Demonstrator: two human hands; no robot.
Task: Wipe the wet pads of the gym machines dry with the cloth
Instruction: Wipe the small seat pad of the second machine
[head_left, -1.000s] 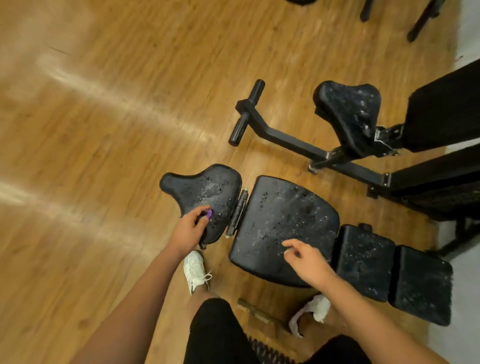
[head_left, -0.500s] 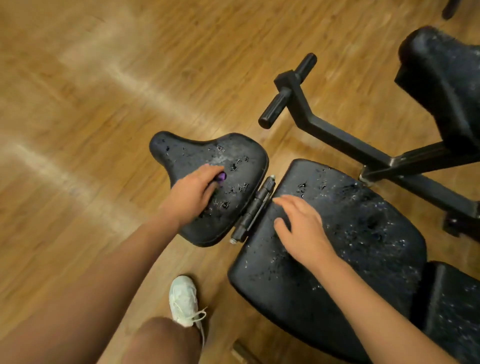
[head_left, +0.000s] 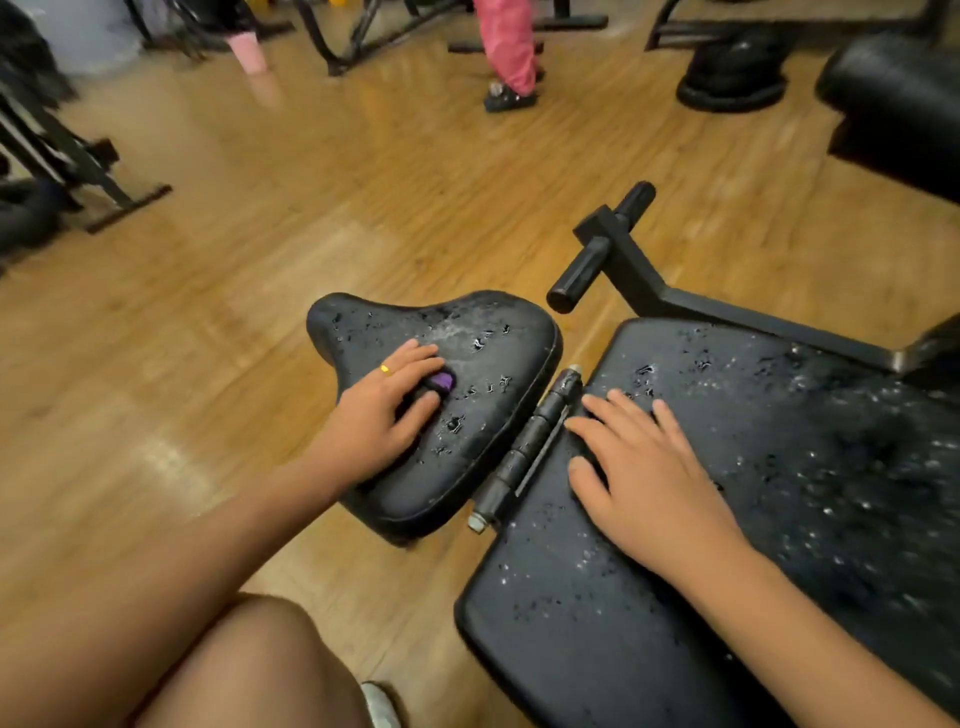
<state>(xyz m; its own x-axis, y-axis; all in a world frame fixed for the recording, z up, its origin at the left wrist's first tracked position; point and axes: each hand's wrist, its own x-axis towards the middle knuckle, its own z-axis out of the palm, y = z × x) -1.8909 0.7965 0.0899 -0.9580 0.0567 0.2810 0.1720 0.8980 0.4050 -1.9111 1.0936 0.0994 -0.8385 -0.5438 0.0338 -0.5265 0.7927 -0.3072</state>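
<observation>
Seat pad (head_left: 488, 415), left of the hinge (head_left: 527, 449): black, beaded with water, a dull grey smear beyond the fingers. Left hand (head_left: 387, 415) rests on it, fingers curled over a purple cloth (head_left: 443, 382), mostly hidden. Back pad (head_left: 779, 467), right of the hinge: black, wet, speckled with drops. Right hand (head_left: 644, 478) lies flat on it just beside the hinge, fingers straight, holding nothing

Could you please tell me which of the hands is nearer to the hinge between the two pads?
Right. The right hand lies flat on the large pad, fingertips beside the hinge; the left hand, holding a purple object, rests on the seat pad farther off.
</observation>
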